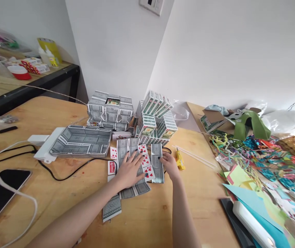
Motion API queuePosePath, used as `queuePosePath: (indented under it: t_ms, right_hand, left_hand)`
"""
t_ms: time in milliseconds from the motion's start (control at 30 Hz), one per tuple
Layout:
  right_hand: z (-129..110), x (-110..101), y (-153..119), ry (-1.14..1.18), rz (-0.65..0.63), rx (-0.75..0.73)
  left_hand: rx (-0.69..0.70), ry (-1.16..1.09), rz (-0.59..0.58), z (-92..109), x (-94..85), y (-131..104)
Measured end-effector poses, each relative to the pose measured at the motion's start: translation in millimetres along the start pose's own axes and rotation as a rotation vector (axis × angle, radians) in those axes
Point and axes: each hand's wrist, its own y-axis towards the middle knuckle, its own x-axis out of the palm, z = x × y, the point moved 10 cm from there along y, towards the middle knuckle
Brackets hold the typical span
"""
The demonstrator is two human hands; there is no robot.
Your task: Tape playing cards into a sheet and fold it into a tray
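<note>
Grey patterned cards [124, 146] lie on the wooden tabletop [196, 206] beneath your left hand [130, 171], whose fingers are spread apart. Your right hand [169, 165] touches a narrow card strip [157, 171] just beside the face-up red cards [146, 161]; I cannot tell whether it grips. A yellow tool [180, 159] lies near that hand.

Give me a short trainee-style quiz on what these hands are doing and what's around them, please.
1. True or false: the left hand rests with spread fingers on a sheet of playing cards.
2. What colour is the glue gun beside the right hand? A: red. B: yellow. C: blue.
3. Fill in the blank: the shallow tray with the card-back pattern sits on the person's ____ side of the sheet.

Key: 1 true; 2 B; 3 left.
</note>
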Motion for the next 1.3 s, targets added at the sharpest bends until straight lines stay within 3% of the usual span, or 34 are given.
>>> queuePosePath:
  t_ms: [233,433,533,667,867,1000,1133,1300]
  right_hand:
    - [-48,-10,-28,0.016,0.062,-0.146]
    - [-94,-22,-63,-0.093,0.239,-0.491]
    - [-83,-23,-70,-0.046,0.283,-0.512]
    - [-47,-22,-67,0.009,0.277,-0.353]
    - [-24,-16,-63,-0.135,0.212,-0.164]
    - [-8,-29,-56,-0.36,0.372,-0.047]
    - [-2,-35,-47,-0.41,0.461,-0.108]
    - [4,-21,-32,-0.418,0.309,-0.12]
  left_hand:
    - [-0.003,-0.015,-0.016,-1,2.5,0]
    - [0.004,-0.014,-0.029,0,4.8,1]
    - [0.007,-0.011,-0.046,0,5.8,1]
    - [0.004,-0.001,-0.039,1,3.8,1]
    - [0.003,-0.008,-0.015,2,-0.3,1]
    - [-0.001,-0.024,-0.004,1,-1.9,1]
    - [0.001,-0.023,0.001,1,-2.1,0]
    - [-0.003,-0.017,-0.014,1,-0.4,0]
